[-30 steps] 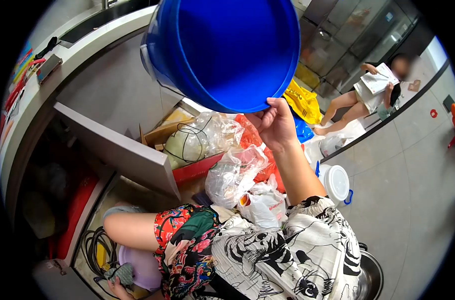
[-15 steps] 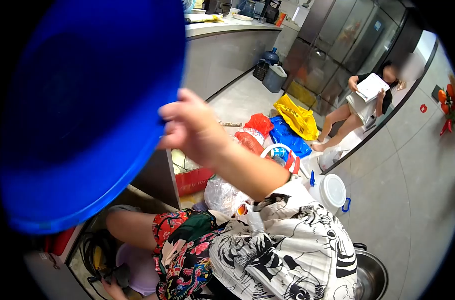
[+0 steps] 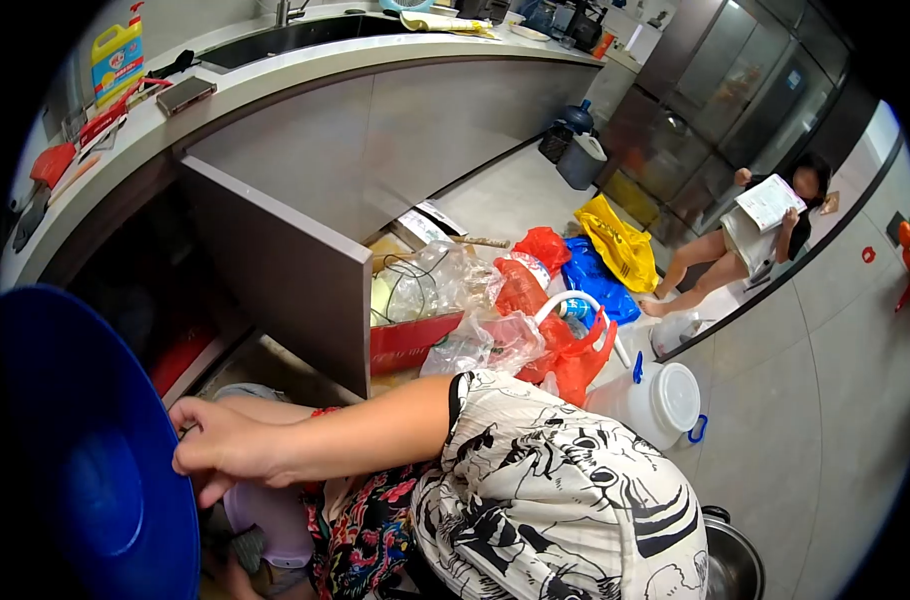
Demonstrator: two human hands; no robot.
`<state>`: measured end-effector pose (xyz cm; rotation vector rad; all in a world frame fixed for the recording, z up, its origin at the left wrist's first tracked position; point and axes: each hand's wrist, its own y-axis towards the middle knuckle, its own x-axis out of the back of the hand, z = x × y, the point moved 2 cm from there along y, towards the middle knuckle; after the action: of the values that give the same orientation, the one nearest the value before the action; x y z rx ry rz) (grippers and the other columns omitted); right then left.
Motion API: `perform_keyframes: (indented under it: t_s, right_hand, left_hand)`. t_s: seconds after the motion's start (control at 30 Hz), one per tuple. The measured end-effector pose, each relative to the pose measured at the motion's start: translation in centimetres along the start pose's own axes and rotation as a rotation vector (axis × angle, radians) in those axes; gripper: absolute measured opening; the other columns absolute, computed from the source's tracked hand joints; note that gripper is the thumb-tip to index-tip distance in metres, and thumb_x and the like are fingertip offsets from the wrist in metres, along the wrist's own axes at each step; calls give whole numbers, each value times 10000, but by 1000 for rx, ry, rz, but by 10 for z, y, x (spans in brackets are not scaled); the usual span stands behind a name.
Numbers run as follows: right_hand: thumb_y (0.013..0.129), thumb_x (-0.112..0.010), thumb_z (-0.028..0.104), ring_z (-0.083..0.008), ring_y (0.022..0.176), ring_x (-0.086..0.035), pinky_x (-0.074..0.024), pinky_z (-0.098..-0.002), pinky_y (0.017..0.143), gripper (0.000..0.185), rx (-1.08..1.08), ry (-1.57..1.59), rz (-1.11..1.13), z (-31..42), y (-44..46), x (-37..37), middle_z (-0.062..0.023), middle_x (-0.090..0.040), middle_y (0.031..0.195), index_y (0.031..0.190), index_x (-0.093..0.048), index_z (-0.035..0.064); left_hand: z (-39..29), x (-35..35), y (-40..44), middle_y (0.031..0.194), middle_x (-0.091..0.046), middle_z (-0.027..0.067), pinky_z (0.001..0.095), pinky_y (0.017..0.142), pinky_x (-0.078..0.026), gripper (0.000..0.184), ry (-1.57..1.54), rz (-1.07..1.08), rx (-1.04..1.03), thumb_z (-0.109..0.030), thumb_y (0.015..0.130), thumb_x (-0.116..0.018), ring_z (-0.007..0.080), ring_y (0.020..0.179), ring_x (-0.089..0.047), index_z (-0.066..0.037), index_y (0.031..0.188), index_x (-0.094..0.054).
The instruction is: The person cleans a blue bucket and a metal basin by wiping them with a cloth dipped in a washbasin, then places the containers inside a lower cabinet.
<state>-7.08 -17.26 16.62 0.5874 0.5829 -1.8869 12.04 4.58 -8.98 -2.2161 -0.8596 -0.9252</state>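
Observation:
My right hand (image 3: 230, 450) is closed on the rim of a large blue plastic basin (image 3: 105, 480), which is tilted with its inside in view at the lower left. Low in the view, partly cut off, my left hand (image 3: 237, 582) is closed on what looks like a grey cloth (image 3: 247, 548). Beside it is a lilac plastic item (image 3: 275, 525), partly hidden by my right arm and leg. Behind the basin, a cabinet door (image 3: 285, 270) stands open, with a dark space inside.
Plastic bags (image 3: 535, 345) and a red box (image 3: 410, 342) of odds and ends lie on the floor. A white lidded bucket (image 3: 665, 405) and a steel pot (image 3: 730, 560) stand near me. The counter (image 3: 375, 55) holds a yellow bottle (image 3: 118, 65). Another person (image 3: 765, 220) holds papers.
My right hand has brought the blue basin down and to the left, from high across the view. The counter and open cabinet door now show. My left hand stays low by the lilac item.

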Motion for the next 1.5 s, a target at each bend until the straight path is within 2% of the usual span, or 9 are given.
perform_keyframes:
  t_s: [0.23,0.3,0.37,0.4,0.53,0.63,0.87,1.03,1.5]
  right_hand:
    - [722,-633,92,-156,695,-597,-522,-281,533,438,-103,-182,45,-34,8,2,-66,-576,833,1087,-397,42]
    - [713,-676,117,-164,689,-581,-540,-285,561,522,-178,-174,68,-59,10,4,-67,-516,866,1140,-388,30]
    - [704,-690,113,-179,737,-575,-559,-300,592,570,-239,-288,-90,-69,6,5,-61,-485,866,1171,-376,19]
    - [721,-660,90,-195,776,-589,-569,-311,628,550,-216,-247,55,-78,14,23,-75,-510,908,1186,-374,27]
    - [799,-506,42,-234,901,-618,-577,-358,694,415,-299,124,197,-87,17,19,-118,-551,1048,1192,-373,49]
    - [818,-467,67,-255,908,-630,-569,-364,742,373,-409,149,113,-114,36,10,-138,-559,1072,1180,-381,53]
    - [820,-454,69,-264,895,-633,-570,-379,730,373,-412,165,80,-115,44,19,-137,-562,1075,1186,-384,62]
    - [827,-472,39,-210,787,-638,-586,-332,651,352,-371,110,90,-118,44,23,-101,-569,990,1170,-394,54]
    - [801,-533,29,-153,688,-617,-587,-303,596,341,-240,-1,31,-101,53,17,-38,-565,871,1128,-441,64]
  left_hand:
    - [30,-9,-10,1341,-400,191,360,998,-316,575,-134,-55,41,-198,805,-579,307,1205,-408,11,1305,-387]
    - [30,-4,-42,1337,-405,190,360,995,-319,571,-145,-109,106,-198,803,-580,306,1201,-411,11,1301,-391]
    - [27,-3,-71,1332,-410,190,360,992,-322,568,-152,-172,162,-197,802,-581,305,1198,-415,11,1296,-395]
    - [22,-6,-76,1330,-412,189,360,990,-324,566,-173,-193,176,-197,802,-581,305,1196,-417,11,1294,-398]
    - [13,-8,-108,1321,-422,188,361,985,-329,558,-252,-293,269,-197,799,-583,303,1189,-423,12,1285,-407]
    - [25,-3,-110,1315,-429,187,361,981,-334,552,-305,-343,310,-196,797,-585,302,1183,-429,12,1279,-413]
    - [22,-4,-111,1299,-445,185,361,971,-344,538,-360,-391,359,-195,793,-588,299,1171,-441,13,1263,-429]
    - [22,0,-101,1288,-457,183,361,964,-351,529,-380,-406,358,-194,790,-591,296,1162,-449,14,1252,-440]
    - [32,7,-46,1257,-490,178,362,944,-371,503,-371,-445,173,-192,781,-598,290,1136,-473,15,1221,-471]
